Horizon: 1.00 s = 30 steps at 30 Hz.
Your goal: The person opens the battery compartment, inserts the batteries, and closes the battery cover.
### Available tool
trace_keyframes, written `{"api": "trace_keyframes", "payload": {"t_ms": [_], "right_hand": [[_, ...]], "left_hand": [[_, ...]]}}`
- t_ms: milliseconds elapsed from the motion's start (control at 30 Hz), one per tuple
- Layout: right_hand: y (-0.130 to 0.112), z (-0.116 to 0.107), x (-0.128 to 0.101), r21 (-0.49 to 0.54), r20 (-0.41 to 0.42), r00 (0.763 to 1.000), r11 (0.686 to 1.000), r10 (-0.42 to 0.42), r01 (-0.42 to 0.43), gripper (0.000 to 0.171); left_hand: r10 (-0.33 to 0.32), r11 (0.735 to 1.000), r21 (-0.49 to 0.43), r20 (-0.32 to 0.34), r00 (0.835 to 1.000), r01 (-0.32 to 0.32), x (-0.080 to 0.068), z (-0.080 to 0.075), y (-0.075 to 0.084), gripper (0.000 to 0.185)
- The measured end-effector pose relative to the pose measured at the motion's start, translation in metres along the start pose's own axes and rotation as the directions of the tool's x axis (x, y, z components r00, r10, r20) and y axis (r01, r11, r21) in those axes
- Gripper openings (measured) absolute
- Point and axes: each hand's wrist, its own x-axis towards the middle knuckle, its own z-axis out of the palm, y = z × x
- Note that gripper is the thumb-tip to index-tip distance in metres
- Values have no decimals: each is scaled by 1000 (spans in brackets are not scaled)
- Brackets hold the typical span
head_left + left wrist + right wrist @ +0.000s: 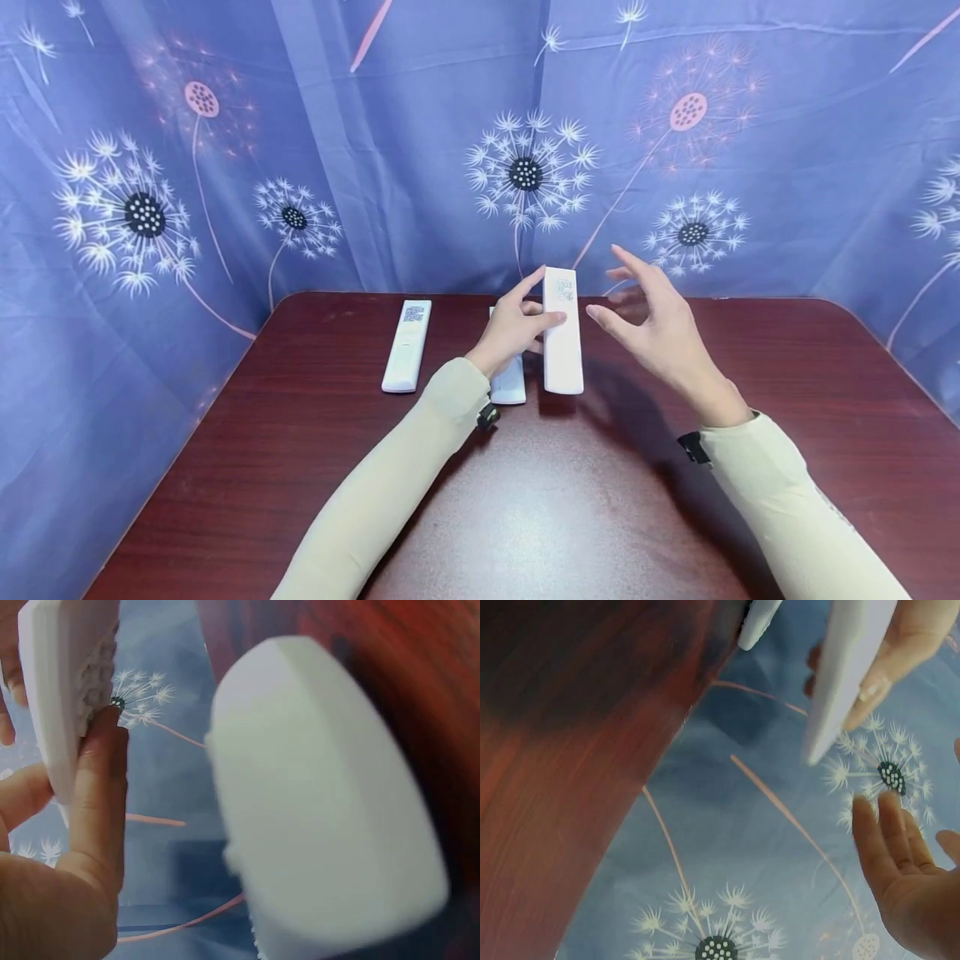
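My left hand grips a white remote control, raised over the table, with its thumb across the near face. That face carries a printed patch near its upper end; in the left wrist view, raised buttons show on the other face of the held remote. Just to the right, my right hand hovers with thumb and fingers spread, apart from the remote. A second white remote lies on the table behind my left wrist, partly covered by the hand. Farther left lies a third white remote.
The dark red wooden table has rounded far corners. A blue curtain with dandelion prints hangs right behind its far edge. Black straps show at both wrists.
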Motion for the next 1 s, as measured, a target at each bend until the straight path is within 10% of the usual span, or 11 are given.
{"api": "trace_keyframes", "payload": {"t_ms": [700, 1000], "right_hand": [[3, -12, 0, -13, 24, 998, 999, 52, -52, 78], [1, -17, 1, 5, 29, 995, 995, 96, -96, 73]], "left_hand": [[-207, 975, 85, 38, 978, 203, 8, 22, -19, 84], [-241, 914, 330, -27, 970, 237, 4, 31, -17, 68]]}}
